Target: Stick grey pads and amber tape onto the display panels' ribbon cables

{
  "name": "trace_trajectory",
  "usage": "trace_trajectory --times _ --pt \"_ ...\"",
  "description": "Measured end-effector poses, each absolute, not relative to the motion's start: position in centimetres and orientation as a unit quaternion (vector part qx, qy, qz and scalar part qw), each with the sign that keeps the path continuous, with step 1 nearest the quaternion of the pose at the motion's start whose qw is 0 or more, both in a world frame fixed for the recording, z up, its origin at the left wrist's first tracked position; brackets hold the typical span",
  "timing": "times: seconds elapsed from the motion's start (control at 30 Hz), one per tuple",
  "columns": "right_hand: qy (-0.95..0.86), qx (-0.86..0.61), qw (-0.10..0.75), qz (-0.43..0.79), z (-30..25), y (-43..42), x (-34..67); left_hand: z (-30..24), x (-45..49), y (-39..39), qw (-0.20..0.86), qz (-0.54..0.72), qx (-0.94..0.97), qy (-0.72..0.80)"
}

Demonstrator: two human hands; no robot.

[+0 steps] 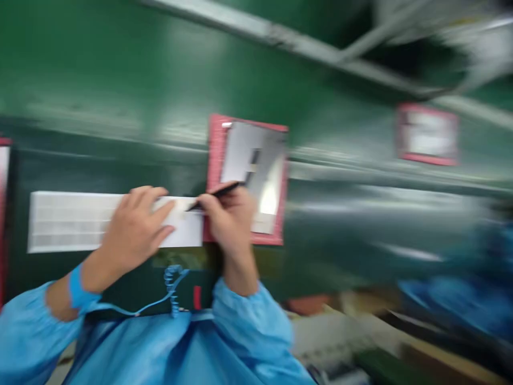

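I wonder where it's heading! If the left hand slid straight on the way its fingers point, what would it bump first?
Probably the tip of the black pen, which the right hand holds on the white gridded sheet just beyond the fingers of the left hand. Blurry picture, so I'm not certain.

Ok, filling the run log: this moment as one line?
left hand: flat on white sheet | right hand: grips black pen, tip at sheet

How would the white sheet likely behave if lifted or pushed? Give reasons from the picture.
Probably floppy and light: the sheet looks thin and lies flat against the green surface. It may slide easily, since the left hand presses on it while the right hand holds a pen to it.
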State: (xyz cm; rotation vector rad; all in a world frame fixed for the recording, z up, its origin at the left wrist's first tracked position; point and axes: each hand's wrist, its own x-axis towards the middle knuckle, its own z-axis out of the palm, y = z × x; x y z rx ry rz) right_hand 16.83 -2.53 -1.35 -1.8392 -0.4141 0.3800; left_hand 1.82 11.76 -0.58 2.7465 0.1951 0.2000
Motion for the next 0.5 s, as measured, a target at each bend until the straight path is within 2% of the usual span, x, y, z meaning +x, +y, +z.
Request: trace_trajectory --times 0.5 --pt "-0.172 -0.660 0.678 0.273 -1.9 -1.3 17.6 -2.0 2.2 13.8 0.135 0.134 0.980 0.064"
